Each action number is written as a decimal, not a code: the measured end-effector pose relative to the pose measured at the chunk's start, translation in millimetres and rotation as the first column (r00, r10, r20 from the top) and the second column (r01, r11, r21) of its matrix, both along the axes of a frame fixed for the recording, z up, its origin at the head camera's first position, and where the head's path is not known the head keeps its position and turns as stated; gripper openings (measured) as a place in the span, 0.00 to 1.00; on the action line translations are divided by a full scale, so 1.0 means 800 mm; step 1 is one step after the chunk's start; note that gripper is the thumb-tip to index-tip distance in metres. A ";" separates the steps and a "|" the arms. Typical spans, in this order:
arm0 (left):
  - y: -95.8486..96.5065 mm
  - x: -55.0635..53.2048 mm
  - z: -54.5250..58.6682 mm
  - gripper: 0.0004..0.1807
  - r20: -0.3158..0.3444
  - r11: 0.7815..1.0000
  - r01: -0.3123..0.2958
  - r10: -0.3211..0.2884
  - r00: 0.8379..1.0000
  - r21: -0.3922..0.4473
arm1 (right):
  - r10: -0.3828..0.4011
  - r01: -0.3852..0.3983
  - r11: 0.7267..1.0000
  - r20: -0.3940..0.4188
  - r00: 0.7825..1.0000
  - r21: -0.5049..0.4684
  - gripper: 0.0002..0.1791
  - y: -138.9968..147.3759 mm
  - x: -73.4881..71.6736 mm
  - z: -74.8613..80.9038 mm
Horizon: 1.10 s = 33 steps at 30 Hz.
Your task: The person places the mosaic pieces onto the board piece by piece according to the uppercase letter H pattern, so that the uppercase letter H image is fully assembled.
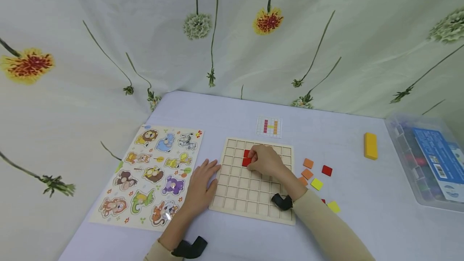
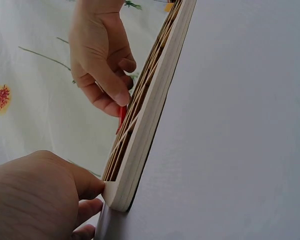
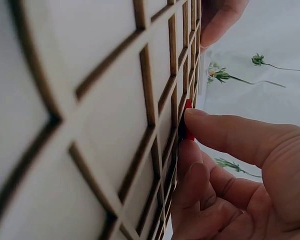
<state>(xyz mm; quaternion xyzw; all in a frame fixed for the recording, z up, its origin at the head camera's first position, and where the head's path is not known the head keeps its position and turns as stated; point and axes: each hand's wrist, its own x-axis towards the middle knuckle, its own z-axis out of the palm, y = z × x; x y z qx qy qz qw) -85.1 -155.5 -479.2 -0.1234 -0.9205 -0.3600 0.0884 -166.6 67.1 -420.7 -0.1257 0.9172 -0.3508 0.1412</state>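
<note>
On the lilac counter (image 1: pixel 326 132), we see the left hand (image 1: pixel 199 186), fingers straight, against a board (image 1: pixel 251 194); the right hand (image 1: pixel 266 160) pinches a red tile (image 2: pixel 122 116) at the board's far half. Farther right, we cannot read the blue label (image 1: pixel 444 158); flowered cloth (image 1: pixel 239 55) hangs beyond.

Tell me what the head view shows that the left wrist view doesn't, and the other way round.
Only the head view shows the animal puzzle, the small pattern card and the clear plastic box. Only the left wrist view shows, up close, the layered side of the grid board. Both show that board, the left hand at its edge, the right hand with a red tile at its fingertips, and the flowered cloth behind.
</note>
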 end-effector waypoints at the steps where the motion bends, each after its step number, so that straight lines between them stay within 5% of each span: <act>1: 0.000 0.000 0.000 0.23 0.001 1.000 0.000 0.000 1.000 0.000 | -0.002 0.002 1.000 0.000 1.000 0.005 0.12 0.000 0.000 0.000; 10: 0.000 0.001 0.001 0.23 0.025 1.000 -0.007 0.007 1.000 -0.004 | -0.020 0.020 1.000 -0.013 1.000 0.005 0.14 0.004 0.007 0.005; 17: 0.001 0.001 0.001 0.24 0.021 1.000 -0.006 0.006 1.000 0.001 | -0.032 0.024 0.993 -0.072 0.997 -0.117 0.15 0.035 0.026 0.022; 25: 0.001 -0.001 0.000 0.24 0.008 1.000 -0.005 0.005 1.000 0.003 | -0.111 0.085 0.981 -0.145 0.983 -0.177 0.18 0.104 0.058 0.043; 33: 0.001 0.001 -0.003 0.23 -0.005 1.000 -0.009 0.009 1.000 0.004 | -0.276 0.246 0.956 -0.201 0.940 -0.163 0.21 0.185 0.078 0.042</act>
